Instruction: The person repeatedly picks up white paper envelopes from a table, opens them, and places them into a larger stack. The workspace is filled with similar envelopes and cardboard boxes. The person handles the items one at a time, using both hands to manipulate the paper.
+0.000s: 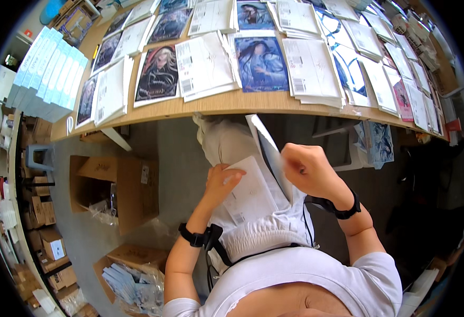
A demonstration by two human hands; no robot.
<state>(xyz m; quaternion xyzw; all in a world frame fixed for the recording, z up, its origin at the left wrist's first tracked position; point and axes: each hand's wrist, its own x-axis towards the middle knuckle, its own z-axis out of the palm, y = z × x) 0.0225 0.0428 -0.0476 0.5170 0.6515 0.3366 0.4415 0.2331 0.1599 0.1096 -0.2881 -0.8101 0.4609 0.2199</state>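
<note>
My left hand point(223, 179) grips a flat white printed sleeve point(250, 194) at its upper left edge, thumb on top. The sleeve lies on my lap and bears a barcode near its lower end. On the right, my right hand point(309, 170) is curled at the edge of a second flat piece point(269, 152), tilted steeply and seen almost edge-on. That piece has a white border and a dark inner face; the fingers on it are partly hidden and slightly blurred. Beyond my lap, rows of white sleeves point(206, 65) and illustrated cards point(260, 65) cover the wooden table point(216, 105).
Pale blue boxes point(45, 75) stand in a row at the table's left end. On the floor to the left are an open cardboard box point(137, 194) and another holding blue packets point(123, 283). A shelf with cartons point(43, 210) lines the left side; a blue stool point(39, 156) stands nearby.
</note>
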